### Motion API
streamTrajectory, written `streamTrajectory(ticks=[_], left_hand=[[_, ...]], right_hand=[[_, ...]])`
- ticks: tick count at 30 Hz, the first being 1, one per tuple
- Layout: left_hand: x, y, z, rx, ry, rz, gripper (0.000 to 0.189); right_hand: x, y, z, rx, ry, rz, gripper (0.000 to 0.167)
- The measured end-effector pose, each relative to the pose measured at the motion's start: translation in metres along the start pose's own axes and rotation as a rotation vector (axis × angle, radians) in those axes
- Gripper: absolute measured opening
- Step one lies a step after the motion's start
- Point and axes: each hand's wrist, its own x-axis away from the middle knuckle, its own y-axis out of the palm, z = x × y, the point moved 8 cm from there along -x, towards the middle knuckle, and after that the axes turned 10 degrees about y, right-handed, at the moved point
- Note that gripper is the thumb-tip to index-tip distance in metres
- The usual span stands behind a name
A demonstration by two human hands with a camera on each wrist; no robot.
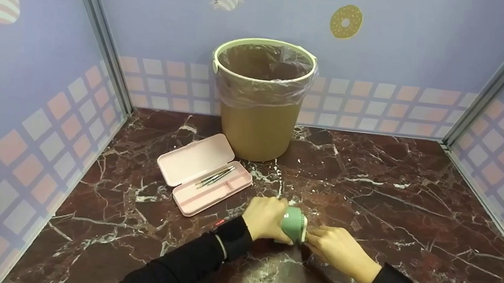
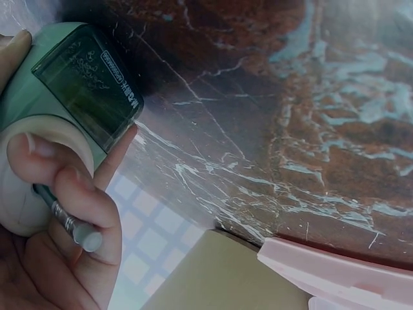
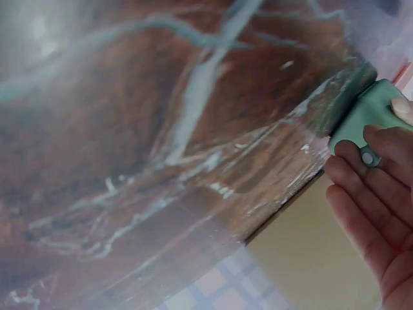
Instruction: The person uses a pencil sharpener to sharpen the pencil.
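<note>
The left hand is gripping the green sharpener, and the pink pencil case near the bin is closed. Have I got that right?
Not quite: the pink pencil case is open, with its lid laid back and pencils showing inside, as the head view shows. The left hand is gripping the green sharpener, and the case is near the bin.

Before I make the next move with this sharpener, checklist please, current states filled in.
1. Left hand holding the green sharpener: ok.
2. Right hand fingers curled round the slim rod at the cream face: ok.
3. Rod's inner end: cannot tell, hidden.
4. A hand free for anything else: not ok, both occupied.
5. Pink case open, with slim pencils inside: ok.
6. Bin upright, liner folded over its rim: ok.
</note>
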Motion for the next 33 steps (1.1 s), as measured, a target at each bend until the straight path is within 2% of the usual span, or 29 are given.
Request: streamTrajectory(ticks=[9,24,33], left_hand=[[-0.001,0.001,0.002,0.006,-0.005,0.002,0.067],[-0.003,0.004,0.003,0.020,-0.030,-0.068,0.069],[-0.006,0.002,0.004,-0.029,0.007,-0.058,0.069]], right_hand=[[0.002,-0.009,-0.004,0.037,-0.010,0.016,0.017],[0.001,-0.024,-0.008,0.009,-0.044,0.031,0.018],[-0.006,-0.044,-0.005,0.014,-0.037,0.059,0.015]])
